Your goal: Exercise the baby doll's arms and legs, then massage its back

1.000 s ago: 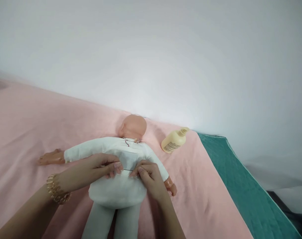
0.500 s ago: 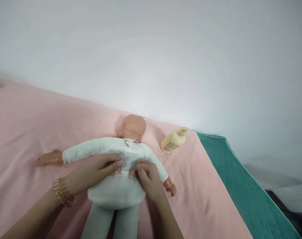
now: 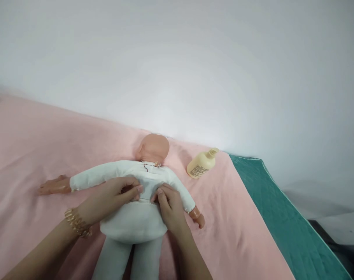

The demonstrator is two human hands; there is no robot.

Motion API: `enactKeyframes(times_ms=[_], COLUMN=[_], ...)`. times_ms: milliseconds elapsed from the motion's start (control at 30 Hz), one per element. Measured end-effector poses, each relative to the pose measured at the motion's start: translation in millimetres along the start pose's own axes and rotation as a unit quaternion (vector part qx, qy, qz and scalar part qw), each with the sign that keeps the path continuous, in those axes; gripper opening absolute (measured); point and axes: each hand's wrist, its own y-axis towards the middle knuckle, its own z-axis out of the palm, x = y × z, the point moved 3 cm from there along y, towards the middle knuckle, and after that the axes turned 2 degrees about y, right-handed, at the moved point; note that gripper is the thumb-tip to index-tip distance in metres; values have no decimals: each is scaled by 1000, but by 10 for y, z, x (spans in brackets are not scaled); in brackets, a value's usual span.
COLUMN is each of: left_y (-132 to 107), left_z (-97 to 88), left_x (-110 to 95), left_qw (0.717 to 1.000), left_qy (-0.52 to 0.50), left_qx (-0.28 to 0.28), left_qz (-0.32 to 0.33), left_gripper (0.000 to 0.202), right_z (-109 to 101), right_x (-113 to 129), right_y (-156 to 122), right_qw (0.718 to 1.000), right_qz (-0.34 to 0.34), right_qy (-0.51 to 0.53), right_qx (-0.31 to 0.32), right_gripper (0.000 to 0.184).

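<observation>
A baby doll in a white cloth suit lies face down on a pink blanket, its bald head toward the wall. My left hand, with a gold bracelet at the wrist, rests on the left side of the doll's back with fingers bent, pinching the white fabric. My right hand pinches the fabric on the right side of the back. The fingertips of both hands nearly meet at the middle of the back. The doll's bare hands stick out at the left and right.
A cream pump bottle lies on its side on the blanket right of the doll's head. A teal quilt covers the bed to the right of the blanket. A plain white wall rises behind.
Both hands slid a little higher up the doll's back and their fingertips came closer together. The view shifted slightly.
</observation>
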Motion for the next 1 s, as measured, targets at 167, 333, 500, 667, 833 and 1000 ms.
enactKeyframes(times_ms=[167,333,500,667,833,1000], left_y=[-21,-35,27,89,118,121], left_z=[-94,-76,-11,9,20,36], left_x=[-82,-109,46,173,178,164], left_qw=[994,972,967,941,946,944], left_qy=[-62,-139,-1,177,201,209], left_qx=[-85,-126,-158,-181,-159,-161], left_qz=[30,143,200,223,198,199], left_gripper=[46,37,40,47,52,51], right_z=[-84,-54,19,37,29,32], right_x=[0,-29,-80,-119,-107,-113], right_y=[6,27,18,17,40,50], right_qw=[990,994,999,999,998,998], right_qz=[-53,-65,-41,-24,-23,-24], right_qy=[75,66,5,-45,-57,-64], right_qx=[-107,-60,6,6,11,12], right_gripper=[34,32,42,48,42,40])
